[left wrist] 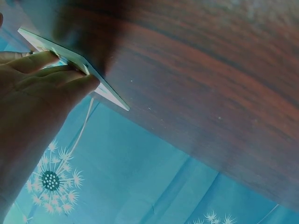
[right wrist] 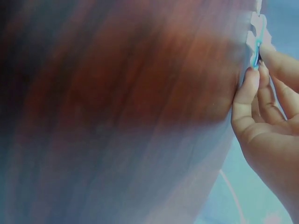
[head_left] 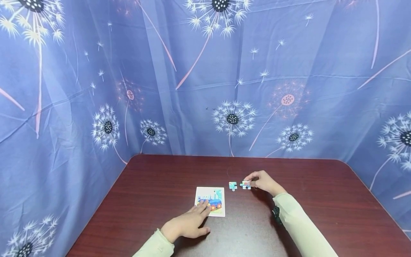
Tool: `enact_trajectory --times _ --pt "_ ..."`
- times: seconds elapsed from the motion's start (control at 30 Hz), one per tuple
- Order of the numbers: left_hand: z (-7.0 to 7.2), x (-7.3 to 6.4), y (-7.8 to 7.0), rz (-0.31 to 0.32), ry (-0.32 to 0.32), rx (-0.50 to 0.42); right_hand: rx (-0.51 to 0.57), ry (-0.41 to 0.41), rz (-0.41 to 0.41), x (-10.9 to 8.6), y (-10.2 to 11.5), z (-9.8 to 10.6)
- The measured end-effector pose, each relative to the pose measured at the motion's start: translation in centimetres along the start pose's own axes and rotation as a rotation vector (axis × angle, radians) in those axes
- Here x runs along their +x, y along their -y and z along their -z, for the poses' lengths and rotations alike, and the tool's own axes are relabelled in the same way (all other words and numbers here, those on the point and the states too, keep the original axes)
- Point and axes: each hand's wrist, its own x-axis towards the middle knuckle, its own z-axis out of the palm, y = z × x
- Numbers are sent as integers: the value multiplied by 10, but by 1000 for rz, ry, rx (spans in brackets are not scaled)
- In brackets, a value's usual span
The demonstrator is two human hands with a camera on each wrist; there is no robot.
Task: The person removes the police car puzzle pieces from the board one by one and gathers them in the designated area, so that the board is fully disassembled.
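Observation:
A square puzzle board with a blue vehicle picture lies on the table. The fingers of my left hand rest on its lower left part, fairly straight, and hide some of the picture. In the left wrist view the left fingertips lie on the face of the thin board. To the board's upper right, my right hand pinches a jigsaw piece between thumb and fingers. A second jigsaw piece lies just left of it, with a small gap between. The right wrist view shows the held piece edge-on at the fingertips.
The dark reddish-brown wooden table reaches back to a blue curtain with dandelion prints, which also hangs along both sides. A dark band sits at the right wrist, by the pale sleeve.

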Motion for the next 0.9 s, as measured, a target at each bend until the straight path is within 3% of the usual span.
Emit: enact_trajectory --times 0.7,0.9 --pt "2 -2 -1 3 -2 3 -47 -8 58 2 -2 -2" --pt "1 -1 0 2 -2 12 -46 5 39 2 -1 -2"
